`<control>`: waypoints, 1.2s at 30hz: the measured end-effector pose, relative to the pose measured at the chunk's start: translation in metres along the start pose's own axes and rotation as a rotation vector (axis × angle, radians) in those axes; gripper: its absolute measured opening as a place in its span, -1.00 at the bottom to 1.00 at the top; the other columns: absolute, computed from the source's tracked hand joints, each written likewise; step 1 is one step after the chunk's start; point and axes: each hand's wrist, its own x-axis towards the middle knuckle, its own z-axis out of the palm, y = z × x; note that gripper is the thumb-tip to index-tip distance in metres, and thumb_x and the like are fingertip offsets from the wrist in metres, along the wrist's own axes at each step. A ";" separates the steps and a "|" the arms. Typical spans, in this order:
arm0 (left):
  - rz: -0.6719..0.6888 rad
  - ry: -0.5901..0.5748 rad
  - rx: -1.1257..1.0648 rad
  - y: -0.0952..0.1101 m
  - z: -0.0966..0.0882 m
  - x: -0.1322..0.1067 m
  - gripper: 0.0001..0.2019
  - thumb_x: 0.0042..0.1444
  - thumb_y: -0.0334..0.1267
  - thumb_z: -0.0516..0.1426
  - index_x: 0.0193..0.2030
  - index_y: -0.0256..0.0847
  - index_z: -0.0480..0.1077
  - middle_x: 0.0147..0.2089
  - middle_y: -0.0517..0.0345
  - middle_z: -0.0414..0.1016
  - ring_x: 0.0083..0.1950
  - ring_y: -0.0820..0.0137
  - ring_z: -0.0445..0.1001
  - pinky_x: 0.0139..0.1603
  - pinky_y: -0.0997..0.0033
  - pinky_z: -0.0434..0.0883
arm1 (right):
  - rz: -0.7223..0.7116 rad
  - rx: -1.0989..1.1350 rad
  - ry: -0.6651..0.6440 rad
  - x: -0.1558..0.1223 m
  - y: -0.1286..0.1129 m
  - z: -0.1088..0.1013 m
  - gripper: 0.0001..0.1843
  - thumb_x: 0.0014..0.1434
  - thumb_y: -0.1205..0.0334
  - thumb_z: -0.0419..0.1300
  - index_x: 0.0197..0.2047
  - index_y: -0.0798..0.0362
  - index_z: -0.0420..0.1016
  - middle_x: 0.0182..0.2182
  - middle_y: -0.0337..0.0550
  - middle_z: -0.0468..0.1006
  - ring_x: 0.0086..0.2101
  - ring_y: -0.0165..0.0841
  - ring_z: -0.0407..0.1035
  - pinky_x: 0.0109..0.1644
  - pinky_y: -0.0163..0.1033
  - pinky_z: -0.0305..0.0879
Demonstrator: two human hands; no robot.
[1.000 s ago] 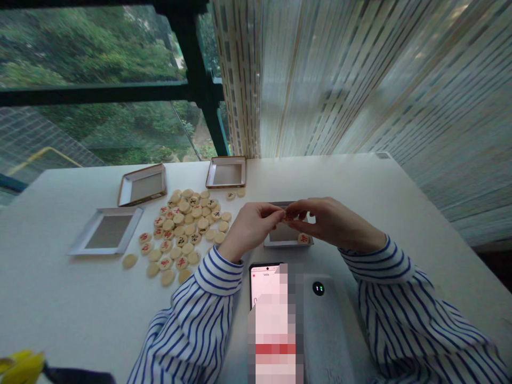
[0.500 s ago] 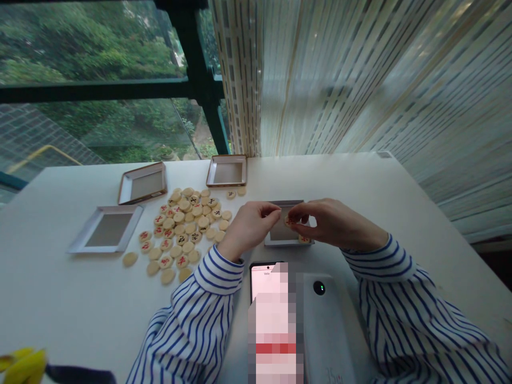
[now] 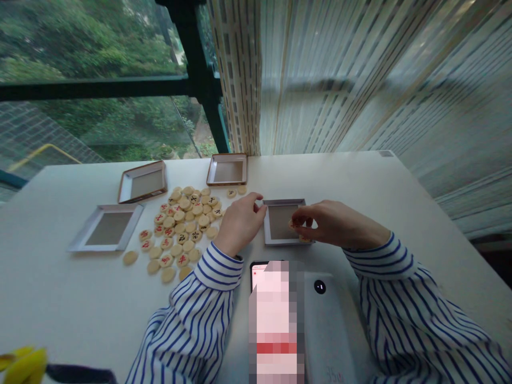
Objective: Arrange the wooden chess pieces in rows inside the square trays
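Observation:
My right hand [image 3: 326, 224] pinches a round wooden Chinese chess piece [image 3: 293, 224] with red marking, held over the right side of a shallow open box [image 3: 276, 243]. Beneath those fingers another chess piece [image 3: 303, 239] lies in the box's lower right corner. My left hand [image 3: 242, 224] is just left of the box, its thumb and forefinger slightly apart with nothing between them. Close by on its left spreads a heap of chess pieces [image 3: 188, 217], some showing red or black characters, others blank side up. Part of the heap is hidden behind my left hand.
Another shallow box [image 3: 227, 184] stands behind the heap, with a box part [image 3: 166, 184] and a white tray [image 3: 76, 242] to the left. A phone [image 3: 253, 272] and a white power bank [image 3: 326, 320] lie in front. Something yellow [image 3: 26, 365] is at the lower left.
My left hand has moved left and slightly up, away from my right hand, and its fingertips have parted. My right hand has shifted slightly right, still holding its piece.

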 end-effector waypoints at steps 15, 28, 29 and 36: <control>0.029 -0.125 0.107 0.000 0.006 -0.001 -0.66 0.10 -0.22 -0.02 0.03 -0.20 0.26 -0.29 0.10 0.51 -0.25 0.33 0.45 -0.28 0.41 0.29 | -0.037 -0.036 -0.041 0.002 0.000 0.006 -0.78 0.09 0.12 0.03 -0.33 -0.03 0.48 -0.41 -0.23 0.50 -0.42 -0.43 0.32 -0.40 -0.34 0.10; 0.062 -0.171 0.135 -0.001 0.008 -0.001 -0.66 0.11 -0.24 -0.03 0.03 -0.21 0.25 -0.26 0.04 0.51 -0.23 0.32 0.45 -0.27 0.41 0.30 | -0.059 -0.033 -0.074 0.007 0.001 0.015 -0.75 0.10 0.11 0.03 -0.32 -0.01 0.50 -0.40 -0.20 0.49 -0.43 -0.43 0.31 -0.41 -0.34 0.09; 0.061 -0.174 0.138 -0.001 0.009 -0.001 -0.67 0.11 -0.24 -0.03 0.03 -0.20 0.26 -0.27 0.05 0.51 -0.24 0.32 0.45 -0.27 0.41 0.30 | -0.061 -0.031 -0.078 0.007 0.001 0.015 -0.75 0.10 0.11 0.02 -0.32 -0.01 0.50 -0.40 -0.20 0.49 -0.43 -0.43 0.31 -0.41 -0.34 0.10; 0.065 -0.191 0.159 -0.003 0.010 -0.001 -0.68 0.10 -0.26 -0.03 0.01 -0.21 0.26 -0.29 0.05 0.50 -0.26 0.32 0.45 -0.31 0.42 0.28 | -0.070 -0.024 -0.087 0.008 0.001 0.017 -0.75 0.10 0.10 0.03 -0.34 0.00 0.49 -0.43 -0.21 0.48 -0.44 -0.44 0.31 -0.40 -0.34 0.10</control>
